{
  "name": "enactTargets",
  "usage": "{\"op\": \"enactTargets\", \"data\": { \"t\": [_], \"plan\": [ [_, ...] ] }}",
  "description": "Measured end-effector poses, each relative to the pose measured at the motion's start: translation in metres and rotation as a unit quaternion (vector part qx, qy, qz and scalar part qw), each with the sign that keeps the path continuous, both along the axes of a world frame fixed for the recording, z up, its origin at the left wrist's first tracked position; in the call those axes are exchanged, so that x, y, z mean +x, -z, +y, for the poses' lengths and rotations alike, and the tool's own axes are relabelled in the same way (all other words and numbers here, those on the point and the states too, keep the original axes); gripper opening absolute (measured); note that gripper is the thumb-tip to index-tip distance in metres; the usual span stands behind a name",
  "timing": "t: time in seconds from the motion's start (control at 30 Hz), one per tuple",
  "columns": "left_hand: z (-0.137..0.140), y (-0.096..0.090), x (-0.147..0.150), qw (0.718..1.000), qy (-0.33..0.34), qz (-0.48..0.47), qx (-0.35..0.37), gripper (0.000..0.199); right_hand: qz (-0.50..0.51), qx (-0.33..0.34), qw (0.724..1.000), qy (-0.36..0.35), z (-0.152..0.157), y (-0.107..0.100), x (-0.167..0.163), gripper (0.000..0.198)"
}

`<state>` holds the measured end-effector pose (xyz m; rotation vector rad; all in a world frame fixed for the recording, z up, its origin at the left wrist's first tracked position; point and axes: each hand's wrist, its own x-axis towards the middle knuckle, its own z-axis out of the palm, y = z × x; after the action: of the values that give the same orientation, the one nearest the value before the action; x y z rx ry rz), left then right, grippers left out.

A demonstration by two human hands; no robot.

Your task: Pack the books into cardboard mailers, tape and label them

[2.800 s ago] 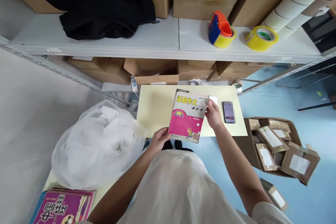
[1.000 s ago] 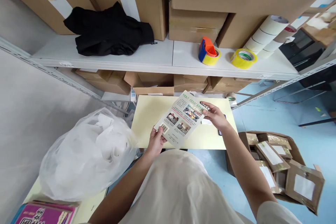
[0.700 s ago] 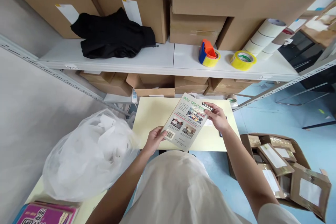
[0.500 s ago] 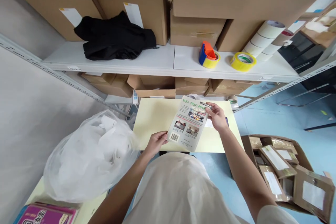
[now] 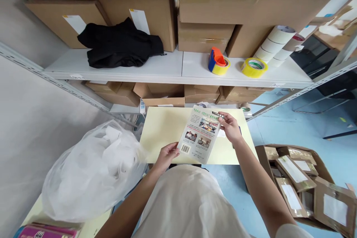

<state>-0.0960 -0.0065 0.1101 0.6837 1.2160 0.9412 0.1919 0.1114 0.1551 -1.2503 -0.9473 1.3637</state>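
Over the pale-yellow rectangular table [image 5: 157, 128], the person's left hand [image 5: 166, 157] and right hand [image 5: 230, 128] pinched a white photo-printed paperback book [image 5: 197, 134] by opposite edges, apt for something likely light, bendable.

Small print [image 5: 199, 129] on the book [image 5: 198, 135] is illegible

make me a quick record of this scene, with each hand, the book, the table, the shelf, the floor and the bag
left hand: gripping the book by its left edge, near the barcode
right hand: gripping its upper right corner
book: back cover up
table: pale yellow, beneath the book
shelf: black cloth, tape dispenser, yellow roll, boxes
floor: carton of parcels
bag: see-through, white material inside
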Motion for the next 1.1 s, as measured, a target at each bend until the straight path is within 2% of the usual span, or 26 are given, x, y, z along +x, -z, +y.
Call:
{"op": "enactTargets", "data": {
  "t": [0.1, 0.2, 0.27, 0.33, 0.4, 0.47, 0.57, 0.63, 0.7, 0.8, 0.9, 0.97, 1.03, 1.1],
  "plan": [
    [0.000, 0.002, 0.001, 0.999, -0.016, -0.033, -0.014, 0.050, 0.016, -0.008, 1.000, -0.010, 0.000, -0.001, 0.003, 0.036],
    [0.001, 0.004, 0.001, 0.995, -0.037, -0.087, -0.029, 0.048, 0.044, -0.009, 0.998, -0.050, 0.001, -0.004, 0.007, 0.032],
    [0.002, 0.004, 0.000, 0.991, -0.041, -0.126, -0.032, 0.044, 0.032, 0.014, 0.995, -0.091, 0.003, -0.008, 0.010, 0.039],
    [0.004, 0.004, -0.001, 0.986, -0.043, -0.157, -0.039, 0.042, -0.024, 0.065, 0.989, -0.134, 0.009, -0.015, 0.014, 0.047],
    [0.006, 0.004, -0.001, 0.982, -0.052, -0.174, -0.056, 0.042, -0.104, 0.142, 0.968, -0.177, 0.016, -0.024, 0.018, 0.043],
    [0.008, 0.005, 0.001, 0.979, -0.065, -0.175, -0.076, 0.041, -0.176, 0.219, 0.936, -0.213, 0.025, -0.034, 0.021, 0.034],
    [0.010, 0.006, 0.003, 0.982, -0.061, -0.157, -0.088, 0.042, -0.233, 0.282, 0.895, -0.256, 0.035, -0.048, 0.018, 0.030],
    [0.011, 0.003, 0.001, 0.984, -0.014, -0.149, -0.098, 0.049, -0.230, 0.268, 0.888, -0.296, 0.038, -0.057, 0.010, 0.030],
    [0.014, -0.004, -0.005, 0.984, 0.034, -0.147, -0.089, 0.062, -0.216, 0.227, 0.892, -0.327, 0.038, -0.064, -0.001, 0.031],
    [0.022, -0.019, -0.016, 0.988, 0.080, -0.135, 0.002, 0.082, -0.225, 0.184, 0.896, -0.336, 0.038, -0.071, -0.020, 0.032],
    [0.031, -0.032, -0.018, 0.985, 0.132, -0.029, 0.105, 0.073, -0.251, 0.170, 0.888, -0.346, 0.043, -0.073, -0.038, 0.032],
    [0.037, -0.036, -0.012, 0.978, 0.143, 0.063, 0.141, 0.062, -0.263, 0.168, 0.882, -0.353, 0.047, -0.073, -0.050, 0.032],
    [0.040, -0.036, -0.004, 0.974, 0.123, 0.116, 0.153, 0.049, -0.281, 0.177, 0.876, -0.351, 0.050, -0.074, -0.060, 0.032],
    [0.041, -0.035, 0.003, 0.977, 0.093, 0.122, 0.150, 0.041, -0.296, 0.180, 0.873, -0.343, 0.052, -0.076, -0.064, 0.033]
  ]
}}
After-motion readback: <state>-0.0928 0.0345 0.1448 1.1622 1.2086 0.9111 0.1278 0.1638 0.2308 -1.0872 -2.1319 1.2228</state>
